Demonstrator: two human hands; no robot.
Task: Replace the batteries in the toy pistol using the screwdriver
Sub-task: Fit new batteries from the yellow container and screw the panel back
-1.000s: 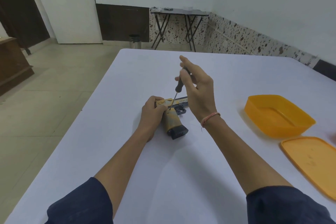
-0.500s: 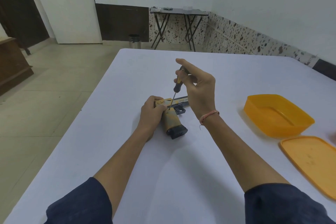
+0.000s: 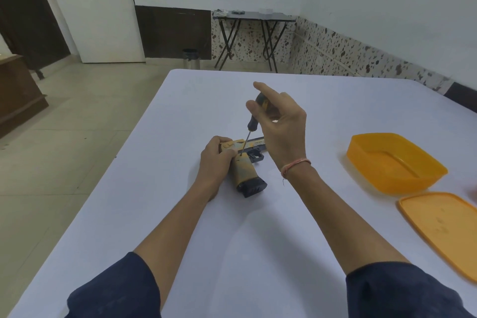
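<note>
Aloft, right hand (image 3: pixel 281 133) pinches screwdriver (image 3: pixel 252 124), tip seemingly on toy pistol (image 3: pixel 244 171).

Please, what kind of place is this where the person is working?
Probably a plain room in a home or small office. It has a large white table, a tiled floor, and a folding table with a small bin beside it, against a speckled wall.
</note>
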